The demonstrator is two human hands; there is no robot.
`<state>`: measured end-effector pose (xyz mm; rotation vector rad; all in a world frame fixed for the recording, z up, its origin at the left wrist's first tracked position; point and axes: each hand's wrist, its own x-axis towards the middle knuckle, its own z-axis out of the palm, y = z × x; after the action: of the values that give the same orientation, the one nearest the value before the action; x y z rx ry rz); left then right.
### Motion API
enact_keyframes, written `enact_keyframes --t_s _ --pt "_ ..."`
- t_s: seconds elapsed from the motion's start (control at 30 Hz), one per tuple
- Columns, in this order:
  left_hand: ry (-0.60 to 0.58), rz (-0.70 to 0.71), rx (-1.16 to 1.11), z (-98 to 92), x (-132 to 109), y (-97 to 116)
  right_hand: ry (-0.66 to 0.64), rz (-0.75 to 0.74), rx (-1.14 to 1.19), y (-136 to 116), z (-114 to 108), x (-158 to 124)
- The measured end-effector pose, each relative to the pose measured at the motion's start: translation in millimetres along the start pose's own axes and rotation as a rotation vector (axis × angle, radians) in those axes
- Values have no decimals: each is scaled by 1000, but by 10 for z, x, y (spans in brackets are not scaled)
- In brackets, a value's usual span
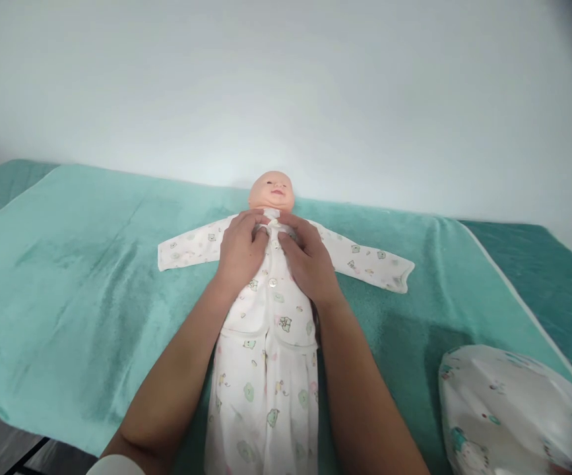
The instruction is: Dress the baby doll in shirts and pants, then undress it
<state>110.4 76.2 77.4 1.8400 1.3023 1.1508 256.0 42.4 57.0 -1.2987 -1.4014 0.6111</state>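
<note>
Working at the neck: both hands are curling inward under the doll's chin. The left hand (240,249) is at 11 o'clock of the chest and the right hand (308,258) at 1 o'clock. Their fingertips are pinching the front edges of the sleepsuit (266,369), and neither palm is lying open or flat.
Lying in place: the doll (272,190) is resting on its back at mid-frame, its head pointing to 12 o'clock and its legs running toward 6 o'clock. The sleeves (187,251) are spreading toward 9 and 3 o'clock.
Hiding from view: the fingers are covering the top fastening at the collar (272,213), so whether it is done up cannot be told.
Handling, as a judgement: one hand should be holding the placket taut while the other is easing the closure through. Keeping both edges level and the cloth clear of the chin is looking wise.
Showing in the cloth: the sleepsuit is looking like thin, soft knit, white with small green and pink prints, and it is wrinkling readily. The buttons (272,282) are looking small, round and pale.
Showing on the doll: its bare parts are looking smooth, hard and peach-coloured.
Spreading beneath: a plush teal towel (92,277) is stretching from 9 to 3 o'clock.
Sitting nearby: a rounded, glossy printed bundle (508,409) is resting at 4 o'clock, well apart from the hands.
</note>
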Motion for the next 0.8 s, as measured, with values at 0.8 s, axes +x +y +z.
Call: enact_keyframes --t_s 0.8 --pt "-53 171 -34 -165 -355 -63 207 -129 71 -12 -16 -111"
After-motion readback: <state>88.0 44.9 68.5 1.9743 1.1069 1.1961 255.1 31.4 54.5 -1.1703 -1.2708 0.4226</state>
